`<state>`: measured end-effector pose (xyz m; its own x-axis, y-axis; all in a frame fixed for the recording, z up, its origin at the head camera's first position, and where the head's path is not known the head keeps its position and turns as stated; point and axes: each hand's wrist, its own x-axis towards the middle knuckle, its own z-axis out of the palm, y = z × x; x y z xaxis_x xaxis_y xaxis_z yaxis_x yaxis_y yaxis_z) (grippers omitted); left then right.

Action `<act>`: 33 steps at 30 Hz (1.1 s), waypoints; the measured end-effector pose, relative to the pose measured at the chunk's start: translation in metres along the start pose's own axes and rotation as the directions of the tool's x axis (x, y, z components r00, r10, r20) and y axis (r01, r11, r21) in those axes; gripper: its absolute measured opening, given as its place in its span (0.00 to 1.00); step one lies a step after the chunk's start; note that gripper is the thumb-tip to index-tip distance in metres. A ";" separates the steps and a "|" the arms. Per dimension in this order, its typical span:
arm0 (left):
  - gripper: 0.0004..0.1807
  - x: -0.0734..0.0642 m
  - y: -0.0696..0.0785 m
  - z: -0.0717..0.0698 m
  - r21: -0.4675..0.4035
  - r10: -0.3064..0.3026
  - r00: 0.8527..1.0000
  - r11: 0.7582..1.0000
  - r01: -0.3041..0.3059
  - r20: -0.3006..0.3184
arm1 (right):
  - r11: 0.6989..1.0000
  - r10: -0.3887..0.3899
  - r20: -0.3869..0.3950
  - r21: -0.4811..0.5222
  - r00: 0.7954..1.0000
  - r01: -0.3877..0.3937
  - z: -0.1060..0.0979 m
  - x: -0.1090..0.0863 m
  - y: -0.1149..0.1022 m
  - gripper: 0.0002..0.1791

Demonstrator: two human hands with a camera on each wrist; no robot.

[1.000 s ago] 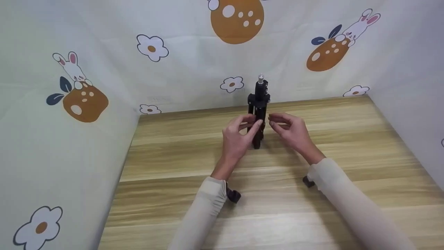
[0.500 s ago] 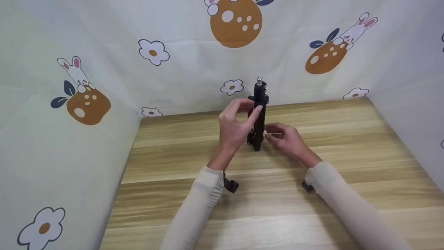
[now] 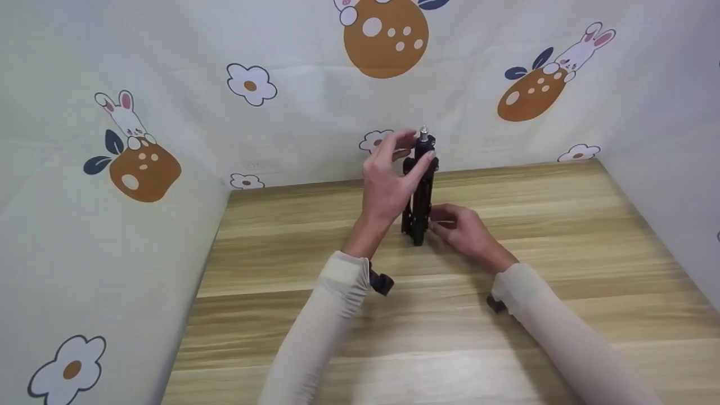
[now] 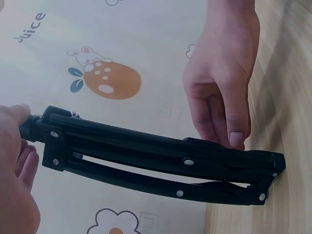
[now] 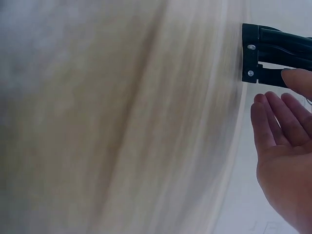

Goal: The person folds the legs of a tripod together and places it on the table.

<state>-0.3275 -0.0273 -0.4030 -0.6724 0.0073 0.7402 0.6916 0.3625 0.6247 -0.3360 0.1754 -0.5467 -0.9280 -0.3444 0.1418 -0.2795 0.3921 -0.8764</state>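
A black folded light stand point(image 3: 423, 194) with a silver tip stands upright on the wooden table. Its legs point(image 4: 131, 135) lie folded together in the left wrist view. My left hand point(image 3: 385, 183) is at the upper part of the stand, with thumb and fingers around its neck just below the silver tip. Lower down, my right hand point(image 3: 471, 233) is beside the foot of the legs. The right thumb point(image 5: 298, 80) touches a leg near its lower end, while the fingers of that hand are held apart below it in the right wrist view.
The wooden table point(image 3: 315, 247) ends at a pale cloth backdrop point(image 3: 304, 135) printed with oranges, rabbits and flowers. The cloth rises close behind the stand and along both sides. A black wrist device point(image 3: 381, 282) hangs below the left sleeve.
My left hand has slid up from the middle of the stand to its neck. The right hand has moved down to the foot of the legs. The stand stays upright.
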 end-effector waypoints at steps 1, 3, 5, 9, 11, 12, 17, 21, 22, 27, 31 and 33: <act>0.22 0.000 0.000 0.000 -0.004 0.003 1.000 1.000 -0.003 0.008 | 1.000 -0.001 0.001 -0.002 1.000 0.001 0.000 0.000 0.001 0.19; 0.20 0.001 -0.001 0.000 -0.015 0.008 1.000 1.000 -0.007 0.018 | 1.000 -0.004 0.003 -0.005 1.000 0.004 0.001 0.001 0.001 0.19; 0.19 0.002 0.000 -0.001 -0.027 0.011 1.000 1.000 -0.011 0.024 | 1.000 -0.006 0.009 -0.003 1.000 0.006 0.002 0.001 0.001 0.18; 0.18 0.002 0.001 -0.002 -0.047 0.005 0.999 0.999 -0.003 0.036 | 1.000 -0.007 0.018 0.000 1.000 0.007 0.002 0.001 0.000 0.17; 0.18 0.003 0.002 -0.003 -0.055 0.002 0.999 0.998 0.000 0.042 | 1.000 -0.006 0.020 -0.006 1.000 0.006 0.002 0.001 -0.001 0.17; 0.18 0.003 0.002 -0.003 -0.061 0.001 0.999 0.998 0.002 0.045 | 1.000 -0.006 0.021 -0.009 1.000 0.006 0.002 0.001 -0.001 0.17; 0.17 0.003 0.002 -0.004 -0.065 0.006 0.999 0.998 -0.003 0.049 | 1.000 0.015 0.031 -0.024 0.999 -0.014 0.004 0.003 -0.002 0.18; 0.17 0.002 0.003 -0.004 -0.055 -0.007 0.999 0.998 0.010 0.053 | 0.999 0.022 0.029 -0.047 0.999 -0.020 0.005 0.004 -0.002 0.16; 0.17 0.002 0.003 -0.004 -0.052 -0.012 0.998 0.999 0.015 0.055 | 0.998 0.020 0.027 -0.053 0.999 -0.019 0.006 0.004 -0.003 0.15; 0.17 0.001 0.005 -0.005 -0.060 -0.027 0.998 0.998 0.031 0.062 | 0.997 0.021 0.020 -0.078 1.000 -0.019 0.008 0.006 -0.002 0.13; 0.17 0.002 0.007 -0.005 -0.060 -0.031 0.997 0.998 0.035 0.067 | 0.995 0.029 0.019 -0.095 0.999 -0.027 0.008 0.006 -0.003 0.13; 0.17 0.002 0.008 -0.006 -0.055 -0.032 0.997 0.998 0.036 0.068 | 0.994 0.030 0.022 -0.103 0.999 -0.028 0.009 0.006 -0.004 0.13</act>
<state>-0.3220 -0.0298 -0.3953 -0.7104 0.0589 0.7013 0.6807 0.3108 0.6634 -0.3385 0.1640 -0.5464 -0.9305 -0.3509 0.1054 -0.2776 0.4874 -0.8279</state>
